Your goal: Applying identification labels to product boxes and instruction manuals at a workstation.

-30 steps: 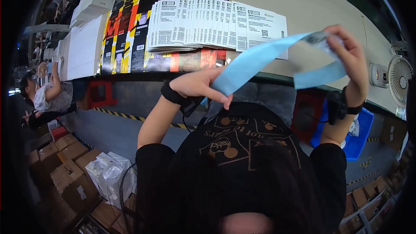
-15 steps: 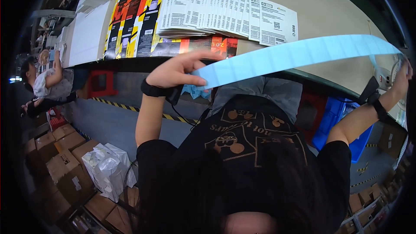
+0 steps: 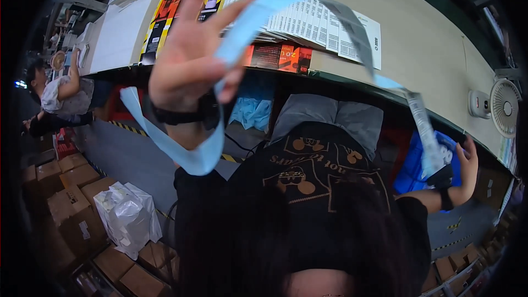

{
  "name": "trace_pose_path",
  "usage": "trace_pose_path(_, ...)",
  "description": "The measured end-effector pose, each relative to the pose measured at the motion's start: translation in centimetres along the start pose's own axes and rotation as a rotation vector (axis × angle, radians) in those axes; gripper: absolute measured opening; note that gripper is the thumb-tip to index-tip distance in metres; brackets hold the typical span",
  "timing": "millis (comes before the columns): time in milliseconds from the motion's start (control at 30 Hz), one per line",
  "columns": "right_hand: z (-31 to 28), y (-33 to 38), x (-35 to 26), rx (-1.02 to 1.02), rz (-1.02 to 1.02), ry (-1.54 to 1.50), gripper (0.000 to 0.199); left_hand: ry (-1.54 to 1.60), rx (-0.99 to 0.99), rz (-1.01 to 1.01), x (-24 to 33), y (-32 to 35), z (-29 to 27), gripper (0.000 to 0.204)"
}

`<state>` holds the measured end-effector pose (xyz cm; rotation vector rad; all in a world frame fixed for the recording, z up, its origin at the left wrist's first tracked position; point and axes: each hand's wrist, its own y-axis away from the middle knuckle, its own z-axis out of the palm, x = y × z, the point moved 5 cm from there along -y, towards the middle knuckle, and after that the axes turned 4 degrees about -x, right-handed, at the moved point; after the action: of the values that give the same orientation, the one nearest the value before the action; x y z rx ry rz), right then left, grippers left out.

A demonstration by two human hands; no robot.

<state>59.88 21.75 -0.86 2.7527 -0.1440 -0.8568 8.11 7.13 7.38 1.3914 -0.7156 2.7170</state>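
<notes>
Here I'm working with a long pale-blue strip (image 3: 256,14), and it's running right across me. My left hand (image 3: 195,60) is doing the holding: thumb and lower fingers are closing on the strip, while the upper fingers are reaching up, away from the pinch. Motion is blurring that grip a little. From there the strip's long axis is arching up and rightward, passing in front of the fanned white sheets (image 3: 360,44) on the bench (image 3: 412,38), then dropping steeply past the bench's near edge. The other length is looping below my left wrist, its free end curling up on the outer left.

Now the far right! That lower end is hanging just beside my right hand (image 3: 466,170), on its inner side, in front of the blue bin (image 3: 407,168). My right grip is standing apart, fingers pointing up; I'm seeing nothing between them, and I can't tell whether the strip is touching the wrist. So the right hand is sitting nearer that dangling end, the left nearer the curled one.
</notes>
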Motion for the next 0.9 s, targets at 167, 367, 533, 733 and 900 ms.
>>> trace_pose_path(167,5.9,7.4,-19.6,0.127,-1.181,-0.010,0.069,-0.004,-0.026,-0.224,-7.1,-4.2,1.6,0.087)
trace_pose_path(367,14.3,10.5,-27.9,-0.086,-1.672,0.210,0.037,0.271,0.191,-0.396,-15.1,-5.8,-0.3,0.060)
trace_pose_path(533,15.6,7.8,-26.3,-0.206,-1.576,0.064,0.028,0.079,0.135,-0.581,-19.1,-4.8,-0.2,0.039)
trace_pose_path(733,17.9,0.0,-19.9,-0.409,-0.459,-0.897,0.024,-1.002,0.011,-0.340,-16.8,-4.2,1.0,0.032)
trace_pose_path(900,19.5,0.0,-19.2,-0.381,-0.551,-0.646,0.020,-1.357,0.295,0.274,-13.1,-6.0,1.6,0.033)
